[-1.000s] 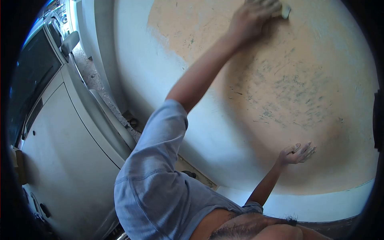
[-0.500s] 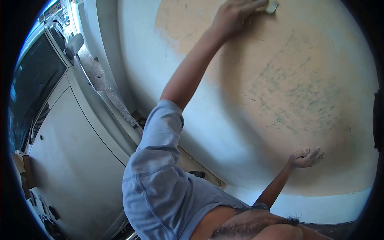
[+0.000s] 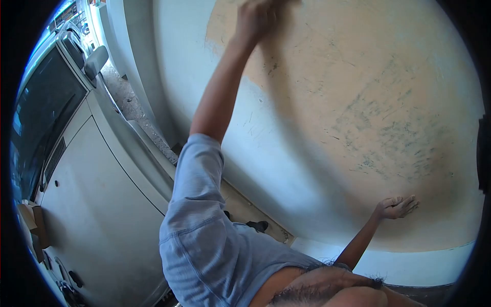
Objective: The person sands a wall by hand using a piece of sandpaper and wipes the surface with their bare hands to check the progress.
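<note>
Reaching the frame's top edge in the head view, the left hand [image 3: 258,18] is blurred and its grip cannot be told, the tan wall patch [image 3: 358,77] lying under it and spreading below to the right hand [image 3: 396,207], laid open-palmed upon it; even, braced pressure is judged best; no writing is legible.
</note>
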Action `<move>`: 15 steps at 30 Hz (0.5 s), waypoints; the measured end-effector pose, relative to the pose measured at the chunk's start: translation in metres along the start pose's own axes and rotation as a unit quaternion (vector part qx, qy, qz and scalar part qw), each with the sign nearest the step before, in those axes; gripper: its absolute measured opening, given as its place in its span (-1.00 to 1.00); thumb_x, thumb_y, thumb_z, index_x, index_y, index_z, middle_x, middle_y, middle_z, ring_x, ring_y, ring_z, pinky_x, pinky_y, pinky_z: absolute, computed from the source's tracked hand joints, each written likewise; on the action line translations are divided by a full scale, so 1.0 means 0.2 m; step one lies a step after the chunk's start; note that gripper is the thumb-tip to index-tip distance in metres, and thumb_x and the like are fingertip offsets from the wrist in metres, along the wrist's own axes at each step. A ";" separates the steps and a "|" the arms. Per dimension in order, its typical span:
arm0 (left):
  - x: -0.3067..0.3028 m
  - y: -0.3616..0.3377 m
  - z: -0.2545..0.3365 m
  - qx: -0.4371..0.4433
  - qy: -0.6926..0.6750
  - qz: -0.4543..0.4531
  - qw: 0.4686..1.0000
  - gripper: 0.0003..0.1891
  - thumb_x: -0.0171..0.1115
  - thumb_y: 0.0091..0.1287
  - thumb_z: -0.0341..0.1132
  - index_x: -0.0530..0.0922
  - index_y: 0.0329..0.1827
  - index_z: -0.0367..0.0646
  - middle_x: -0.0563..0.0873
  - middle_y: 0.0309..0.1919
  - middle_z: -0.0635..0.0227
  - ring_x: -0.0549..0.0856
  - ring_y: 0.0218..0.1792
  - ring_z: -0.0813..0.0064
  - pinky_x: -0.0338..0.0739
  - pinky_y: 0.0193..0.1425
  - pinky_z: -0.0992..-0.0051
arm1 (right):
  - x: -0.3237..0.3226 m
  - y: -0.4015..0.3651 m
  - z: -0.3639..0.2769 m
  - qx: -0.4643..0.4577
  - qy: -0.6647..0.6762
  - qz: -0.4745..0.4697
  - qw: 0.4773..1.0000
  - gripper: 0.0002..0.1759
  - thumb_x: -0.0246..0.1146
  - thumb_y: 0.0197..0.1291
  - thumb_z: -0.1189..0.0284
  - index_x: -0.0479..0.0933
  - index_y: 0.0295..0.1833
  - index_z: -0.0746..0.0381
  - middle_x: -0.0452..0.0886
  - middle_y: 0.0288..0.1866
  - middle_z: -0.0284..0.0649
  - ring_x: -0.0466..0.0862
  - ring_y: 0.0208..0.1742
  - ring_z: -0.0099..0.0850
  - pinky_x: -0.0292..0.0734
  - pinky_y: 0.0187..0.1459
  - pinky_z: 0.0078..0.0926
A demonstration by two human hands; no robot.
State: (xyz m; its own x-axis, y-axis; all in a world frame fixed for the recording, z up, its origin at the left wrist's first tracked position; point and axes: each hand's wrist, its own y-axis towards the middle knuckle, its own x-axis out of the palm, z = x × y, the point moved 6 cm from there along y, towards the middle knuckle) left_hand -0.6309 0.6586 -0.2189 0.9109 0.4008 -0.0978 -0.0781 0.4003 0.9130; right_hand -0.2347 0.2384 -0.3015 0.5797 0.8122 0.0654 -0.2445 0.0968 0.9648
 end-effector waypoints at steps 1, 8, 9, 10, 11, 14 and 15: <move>-0.09 0.06 0.04 0.141 -0.050 0.111 0.983 -0.65 -0.02 0.48 -0.36 0.49 0.26 -0.27 0.46 0.31 0.09 0.38 0.39 0.15 0.19 0.49 0.21 | 0.00 0.00 -0.01 -0.001 -0.007 0.014 1.000 -0.51 -0.11 0.44 0.30 0.40 0.30 0.37 0.40 0.34 0.10 0.33 0.41 0.07 0.19 0.37 0.03; 0.08 -1.02 -0.50 0.061 0.000 0.143 0.988 -0.69 -0.05 0.38 -0.52 0.60 0.07 -0.36 0.61 0.12 -0.08 0.52 0.26 0.01 0.28 0.41 0.10 | 0.01 -0.05 -0.01 0.027 0.020 0.002 0.999 -0.48 -0.13 0.45 0.26 0.34 0.35 0.38 0.30 0.41 0.15 0.27 0.45 0.10 0.11 0.39 0.07; 0.08 -1.03 -0.51 0.013 -0.002 0.140 0.990 -0.69 -0.05 0.39 -0.53 0.60 0.09 -0.36 0.61 0.13 -0.07 0.51 0.27 0.02 0.24 0.44 0.08 | 0.01 -0.04 -0.01 0.023 0.015 0.002 1.000 -0.47 -0.13 0.45 0.27 0.34 0.35 0.38 0.29 0.42 0.15 0.27 0.45 0.10 0.11 0.39 0.07; 0.07 -0.88 -0.52 0.067 0.012 0.154 0.986 -0.67 -0.02 0.35 -0.57 0.58 0.12 -0.37 0.60 0.13 -0.07 0.49 0.29 0.02 0.19 0.47 0.09 | 0.02 -0.01 0.00 0.008 0.010 -0.003 1.000 -0.47 -0.13 0.45 0.27 0.33 0.36 0.38 0.28 0.42 0.15 0.27 0.45 0.11 0.12 0.39 0.07; 0.02 -0.67 -0.51 0.092 0.000 0.173 0.981 -0.65 0.00 0.31 -0.59 0.58 0.13 -0.32 0.60 0.13 -0.05 0.48 0.29 0.02 0.19 0.48 0.13 | 0.02 0.00 0.00 -0.001 0.013 -0.005 1.000 -0.47 -0.13 0.45 0.27 0.33 0.36 0.38 0.28 0.42 0.15 0.27 0.45 0.11 0.12 0.39 0.07; -0.13 0.01 -0.45 0.050 0.048 0.155 0.986 -0.85 0.08 0.35 -0.37 0.62 -0.28 -0.18 0.66 -0.40 0.07 0.65 -0.37 0.03 0.48 -0.32 0.20 | 0.02 -0.02 -0.01 0.003 -0.006 -0.016 1.000 -0.47 -0.14 0.45 0.27 0.32 0.36 0.39 0.27 0.42 0.16 0.26 0.45 0.11 0.11 0.40 0.05; -0.15 0.16 -0.49 0.089 0.057 0.178 0.978 -0.82 0.08 0.37 -0.37 0.53 -0.40 -0.23 0.58 -0.53 0.02 0.60 -0.48 0.01 0.44 -0.40 0.22 | 0.03 -0.02 -0.01 0.012 0.002 -0.013 1.000 -0.47 -0.14 0.45 0.27 0.32 0.36 0.40 0.29 0.42 0.16 0.26 0.45 0.11 0.12 0.40 0.04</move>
State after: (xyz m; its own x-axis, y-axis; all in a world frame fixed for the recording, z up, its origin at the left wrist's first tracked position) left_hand -0.6997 0.7399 -0.2254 0.7865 0.5825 0.2054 -0.3020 0.0725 0.9506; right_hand -0.2328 0.2440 -0.3054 0.5830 0.8115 0.0396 -0.2112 0.1043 0.9719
